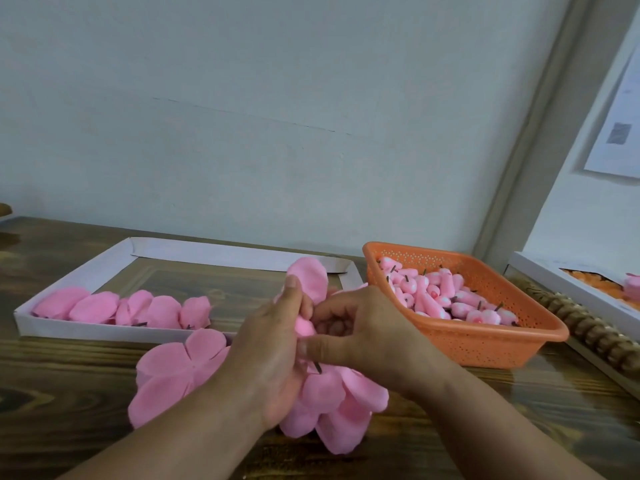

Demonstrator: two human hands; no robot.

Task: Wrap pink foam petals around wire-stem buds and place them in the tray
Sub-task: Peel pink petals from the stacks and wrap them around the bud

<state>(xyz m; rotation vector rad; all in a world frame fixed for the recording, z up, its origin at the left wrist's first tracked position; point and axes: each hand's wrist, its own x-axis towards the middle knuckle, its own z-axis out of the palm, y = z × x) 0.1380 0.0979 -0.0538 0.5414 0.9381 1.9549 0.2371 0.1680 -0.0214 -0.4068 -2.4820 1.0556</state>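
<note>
Bud (304, 328) mostly hidden between left hand (273, 344) and right hand (360, 337); second tray (568, 289) cut by right edge; wall paper (620, 133) print blurred, unreadable.

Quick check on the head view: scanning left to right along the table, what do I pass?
White cardboard tray holding wrapped pink flowers → left hand → right hand → orange basket of pink buds → white box.
</note>
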